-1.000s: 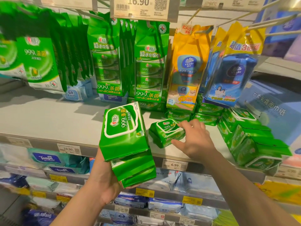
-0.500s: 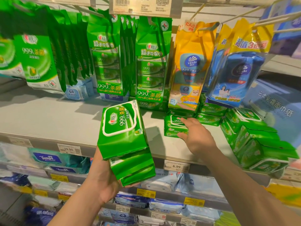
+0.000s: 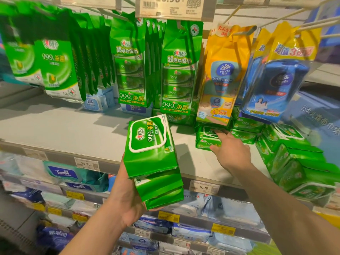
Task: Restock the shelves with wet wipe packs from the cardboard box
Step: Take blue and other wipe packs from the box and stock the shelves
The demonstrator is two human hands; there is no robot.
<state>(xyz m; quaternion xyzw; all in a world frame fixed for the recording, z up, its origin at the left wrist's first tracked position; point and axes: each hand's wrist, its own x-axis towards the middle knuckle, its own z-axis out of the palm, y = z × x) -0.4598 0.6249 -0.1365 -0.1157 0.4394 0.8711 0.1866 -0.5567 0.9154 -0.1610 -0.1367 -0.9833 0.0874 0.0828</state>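
Note:
My left hand point(image 3: 127, 197) holds a stack of three green wet wipe packs point(image 3: 152, 153) from below, in front of the grey shelf point(image 3: 64, 129). My right hand point(image 3: 230, 150) reaches onto the shelf with straight fingers and presses on a green wipe pack point(image 3: 206, 138) lying flat under the hanging yellow pack point(image 3: 224, 74). More green packs point(image 3: 244, 129) lie behind it. A leaning pile of green packs point(image 3: 294, 159) stands at the right. The cardboard box is out of view.
Green multipacks point(image 3: 176, 74) and blue packs point(image 3: 276, 80) hang on hooks above the shelf. Price tags point(image 3: 204, 187) line the shelf edge. Lower shelves hold blue and white tissue packs point(image 3: 62, 173). The left half of the shelf is bare.
My right hand pushed the single green pack back and to the right, from the shelf front to under the hanging yellow pack. The left hand stays put with its stack.

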